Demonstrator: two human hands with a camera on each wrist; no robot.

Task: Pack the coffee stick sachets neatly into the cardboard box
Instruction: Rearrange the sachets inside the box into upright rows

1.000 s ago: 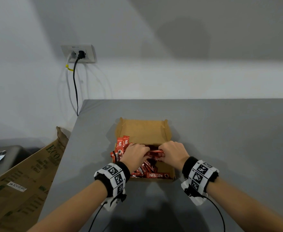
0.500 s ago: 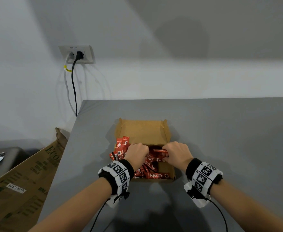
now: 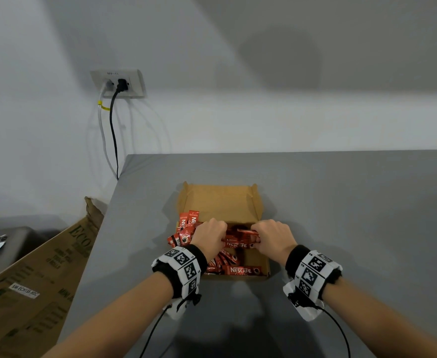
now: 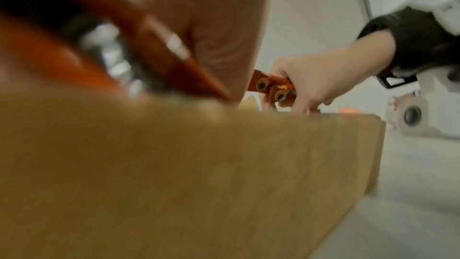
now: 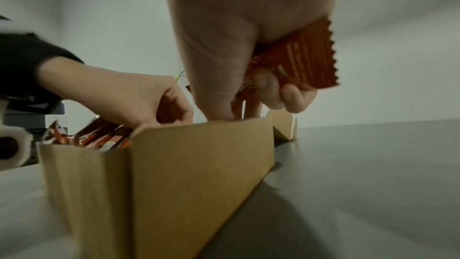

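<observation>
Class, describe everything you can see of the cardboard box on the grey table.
The cardboard box is plain brown corrugated card, shallow and open-topped, its lid flap folded back flat on the grey table. Red sachets fill its left and near parts, some poking over the left wall. Both hands reach in, gripping a bundle of sachets above it.

Your clearance: bare grey table [image 3: 341, 215] right of cardboard box [image 3: 220, 202]; raised lid behind, tilted sachets [image 3: 189, 220] crowding left wall.

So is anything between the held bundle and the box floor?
Yes: loose sachets lie jumbled in the box below the bundle gripped by the left hand and right hand.
</observation>
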